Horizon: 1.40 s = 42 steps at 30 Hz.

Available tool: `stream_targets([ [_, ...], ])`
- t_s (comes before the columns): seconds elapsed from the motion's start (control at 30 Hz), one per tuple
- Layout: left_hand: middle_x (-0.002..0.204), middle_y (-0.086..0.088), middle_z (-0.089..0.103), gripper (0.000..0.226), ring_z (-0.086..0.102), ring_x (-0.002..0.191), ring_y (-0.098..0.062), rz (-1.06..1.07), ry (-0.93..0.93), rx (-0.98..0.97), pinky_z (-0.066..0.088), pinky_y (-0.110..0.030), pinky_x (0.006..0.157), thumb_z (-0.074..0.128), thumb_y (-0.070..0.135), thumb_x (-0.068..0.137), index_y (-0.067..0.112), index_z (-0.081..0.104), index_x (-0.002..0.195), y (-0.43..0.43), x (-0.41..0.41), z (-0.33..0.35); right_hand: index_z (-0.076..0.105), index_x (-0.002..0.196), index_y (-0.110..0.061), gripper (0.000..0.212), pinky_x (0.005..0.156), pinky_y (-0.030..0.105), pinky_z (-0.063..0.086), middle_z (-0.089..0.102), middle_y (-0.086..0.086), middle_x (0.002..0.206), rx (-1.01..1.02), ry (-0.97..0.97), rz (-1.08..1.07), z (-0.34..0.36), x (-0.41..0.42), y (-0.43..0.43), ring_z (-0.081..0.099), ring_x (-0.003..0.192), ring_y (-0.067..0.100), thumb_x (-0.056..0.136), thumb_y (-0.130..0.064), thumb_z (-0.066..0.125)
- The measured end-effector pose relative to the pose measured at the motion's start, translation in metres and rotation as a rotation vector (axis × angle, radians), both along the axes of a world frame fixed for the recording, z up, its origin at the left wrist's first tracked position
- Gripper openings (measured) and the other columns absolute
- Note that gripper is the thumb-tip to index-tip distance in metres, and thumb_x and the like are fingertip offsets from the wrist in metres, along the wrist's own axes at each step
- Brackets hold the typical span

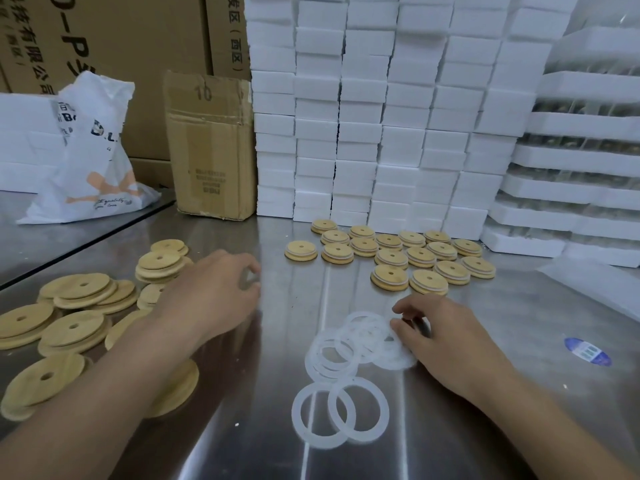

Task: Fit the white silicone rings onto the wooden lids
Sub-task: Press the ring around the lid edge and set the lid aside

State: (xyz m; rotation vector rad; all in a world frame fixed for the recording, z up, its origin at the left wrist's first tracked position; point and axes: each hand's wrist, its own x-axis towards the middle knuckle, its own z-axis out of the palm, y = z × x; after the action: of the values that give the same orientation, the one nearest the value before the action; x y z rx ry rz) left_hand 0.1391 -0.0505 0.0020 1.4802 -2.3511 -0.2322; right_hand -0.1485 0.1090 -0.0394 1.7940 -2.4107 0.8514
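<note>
On the stainless steel table [346, 289], bare wooden lids [86, 323] lie in loose overlapping stacks along the left side, each with a small hole through its middle. The left hand [211, 299] reaches out just past them, palm down above the metal. Its fingers are curled in, but they are blurred, so I cannot tell whether they hold anything.

Nearer the middle lies a heap of white silicone rings [391, 358], overlapping one another flat on the steel. The right hand [446, 344] rests at the heap's right edge, thumb and forefinger curled and pinching a ring there. Two more rings [298, 415] lie crossed over each other on the near side of the heap, apart from both hands.

Farther back, right of centre, a group of finished lids [433, 284] sits in rough rows – each shows a white band round its side.

Behind them a wall of white foam blocks [363, 116] rises in columns, and stacked foam trays [588, 123] stand to its right. A worn cardboard box [211, 150] stands upright just left of the blocks, with a white printed plastic bag [93, 161] slumped beside it and large cartons [138, 46] behind. A blue-and-white sticker [587, 351] lies on the table at the right – well apart from the rings.
</note>
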Motion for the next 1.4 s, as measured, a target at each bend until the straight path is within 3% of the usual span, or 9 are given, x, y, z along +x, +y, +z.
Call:
stream_targets([
  [0.17,0.146,0.001,0.053,0.032,0.057,0.129,-0.024,-0.009,-0.061,-0.013,0.051,-0.042,0.1,0.062,0.041,0.102,0.044,0.061,0.134,-0.007,0.007,0.001,0.07,0.119,-0.038,0.022,0.091,0.031,0.053,0.067,-0.02,0.106,-0.006,-0.009,0.006,0.001,0.0,0.001,0.061,0.102,0.005,0.099,-0.045,0.065],
  [0.27,0.139,0.0,0.059,0.035,0.063,0.116,-0.019,-0.103,-0.034,0.114,0.051,-0.034,0.096,0.066,0.04,0.101,0.041,0.063,0.136,-0.006,0.001,-0.002,0.07,0.12,-0.037,0.022,0.094,0.033,0.054,0.068,-0.019,0.108,-0.007,-0.01,0.012,0.0,0.001,0.001,0.061,0.105,0.006,0.099,-0.042,0.064],
  [0.4,0.125,0.024,0.055,0.025,0.059,0.085,0.005,-0.404,0.241,0.197,0.041,-0.007,0.072,0.067,0.035,0.103,0.05,0.067,0.124,0.011,-0.021,-0.011,0.071,0.119,-0.036,0.02,0.092,0.033,0.054,0.068,-0.019,0.108,-0.018,-0.02,0.024,0.0,0.001,0.0,0.062,0.104,0.006,0.1,-0.037,0.064],
  [0.47,0.125,0.026,0.053,0.028,0.058,0.087,0.005,-0.436,0.226,0.16,0.04,-0.009,0.073,0.067,0.036,0.103,0.05,0.065,0.127,0.012,-0.024,-0.015,0.071,0.118,-0.036,0.02,0.092,0.033,0.055,0.068,-0.02,0.107,-0.022,-0.026,0.033,-0.001,0.002,0.001,0.062,0.104,0.005,0.1,-0.036,0.063],
  [0.63,0.135,0.017,0.054,0.036,0.051,0.128,-0.009,-0.34,0.033,0.081,0.044,-0.031,0.108,0.066,0.032,0.103,0.046,0.06,0.136,0.003,-0.016,-0.022,0.073,0.106,-0.038,0.016,0.087,0.023,0.052,0.071,-0.024,0.103,-0.069,-0.109,0.095,-0.003,0.004,-0.003,0.064,0.102,0.0,0.099,-0.027,0.063],
  [0.9,0.135,0.016,0.057,0.052,0.05,0.133,-0.012,-0.333,0.081,0.101,0.048,-0.039,0.106,0.066,0.05,0.1,0.051,0.048,0.149,0.004,-0.031,-0.035,0.07,0.124,-0.04,0.027,0.105,0.009,0.03,0.059,-0.028,0.127,-0.028,-0.01,0.272,-0.005,0.019,-0.004,0.042,0.127,-0.011,0.099,-0.045,0.063],
  [1.03,0.124,0.017,0.061,0.043,0.058,0.118,-0.011,-0.303,0.3,0.077,0.052,-0.041,0.1,0.075,0.047,0.095,0.05,0.059,0.135,0.006,-0.034,-0.032,0.07,0.117,-0.042,0.021,0.1,0.005,0.03,0.056,-0.029,0.125,-0.018,0.008,0.27,-0.003,0.023,-0.004,0.04,0.124,-0.011,0.096,-0.044,0.068],
  [1.2,0.123,0.014,0.063,0.048,0.072,0.1,-0.009,-0.279,0.714,0.311,0.057,-0.027,0.083,0.094,0.031,0.081,0.049,0.07,0.119,0.017,-0.044,-0.021,0.067,0.087,-0.042,0.013,0.095,0.013,0.039,0.065,-0.025,0.106,-0.102,-0.105,0.245,0.002,0.03,-0.004,0.053,0.113,-0.006,0.094,-0.032,0.074],
  [1.4,0.127,-0.001,0.073,0.065,0.078,0.105,-0.019,-0.273,0.998,0.633,0.062,-0.032,0.091,0.092,-0.003,0.075,0.037,0.075,0.123,0.026,-0.05,-0.018,0.072,0.085,-0.031,0.015,0.072,0.012,0.046,0.073,-0.016,0.088,-0.298,-0.375,0.224,0.015,0.035,0.001,0.067,0.089,0.004,0.094,-0.019,0.074],
])
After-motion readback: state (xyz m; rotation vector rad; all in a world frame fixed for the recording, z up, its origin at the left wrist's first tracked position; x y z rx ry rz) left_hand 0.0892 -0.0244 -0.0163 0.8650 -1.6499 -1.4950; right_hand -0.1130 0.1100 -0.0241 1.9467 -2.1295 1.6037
